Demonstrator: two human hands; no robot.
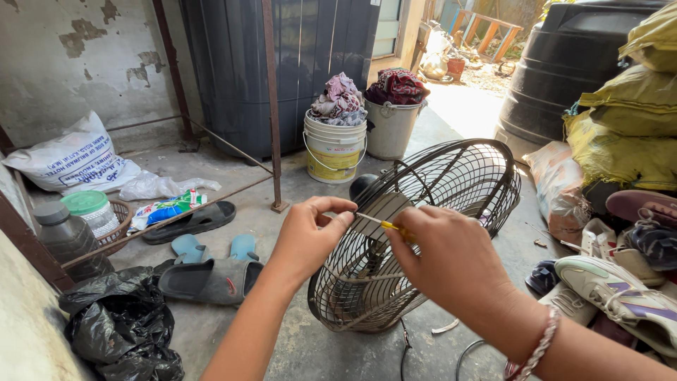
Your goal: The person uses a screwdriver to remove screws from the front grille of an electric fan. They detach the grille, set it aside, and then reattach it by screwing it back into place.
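Observation:
A dark wire fan cage (451,176) with its motor stands tilted on the concrete floor in front of me. My right hand (444,261) grips a small yellow-handled screwdriver (384,224) over the cage's near rim. My left hand (310,236) pinches the screwdriver's thin metal tip between thumb and fingers, just left of the right hand. A beaded bracelet sits on my right wrist. What the tip touches is hidden by the fingers.
Two buckets (335,148) heaped with clothes stand behind the fan, before a large black tank (282,63). Slippers (204,279), a black plastic bag (120,324) and a jar (92,208) lie left. Shoes (620,289), yellow sacks (627,134) and another black tank crowd the right.

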